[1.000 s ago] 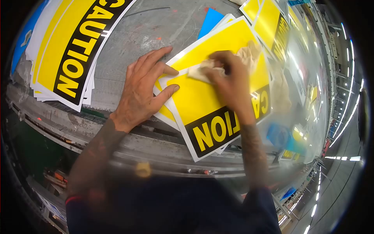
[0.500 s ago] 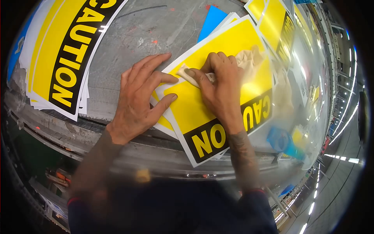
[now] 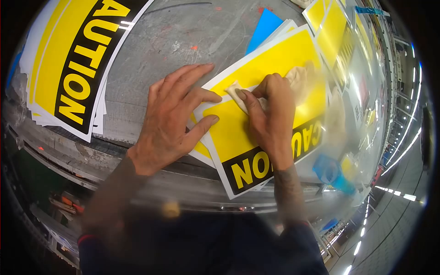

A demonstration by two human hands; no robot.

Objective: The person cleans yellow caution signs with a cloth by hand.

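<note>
The person's right hand (image 3: 272,117) pinches a cream cloth (image 3: 239,97) against the top yellow-and-black CAUTION sign (image 3: 270,64), which lies at one o'clock on the grey table (image 3: 183,34). The left hand (image 3: 172,119), fingers spread and holding nothing, rests at the sign's nine-o'clock edge. Another CAUTION stack (image 3: 50,59) lies at ten o'clock.

The one view looks from the wearer's head, facing forward and steeply down over the table (image 3: 183,41). It sits close above the left hand (image 3: 172,119) and right hand (image 3: 273,121), with the wearer's dark clothing (image 3: 197,243) along the bottom. The wide lens (it bows straight lines near the edges) also catches distant lights (image 3: 410,197) at the right.
</note>
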